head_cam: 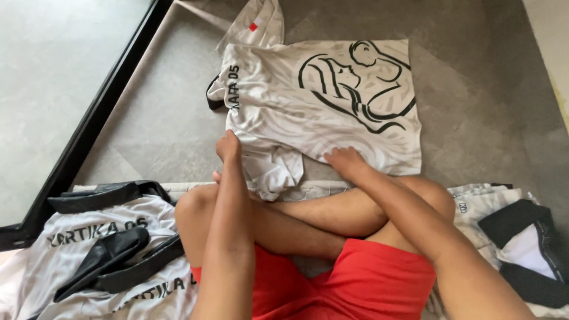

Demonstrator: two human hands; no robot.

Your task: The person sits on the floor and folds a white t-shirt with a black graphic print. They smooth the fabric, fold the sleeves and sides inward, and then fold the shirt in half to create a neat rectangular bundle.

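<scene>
White jersey (323, 104) with a black line drawing lies spread on the grey carpet floor (474, 89), just in front of the crossed legs of the person in red shorts (355, 278). Left hand (229, 147) is closed on the lower edge of this jersey and pinches the cloth, which bunches beside it. Right hand (347, 161) rests open and flat on the same hem. To the left, a pile of white and black jerseys (101, 249) lies near a black frame (89, 127). More folded clothes (521, 237) lie at the right.
</scene>
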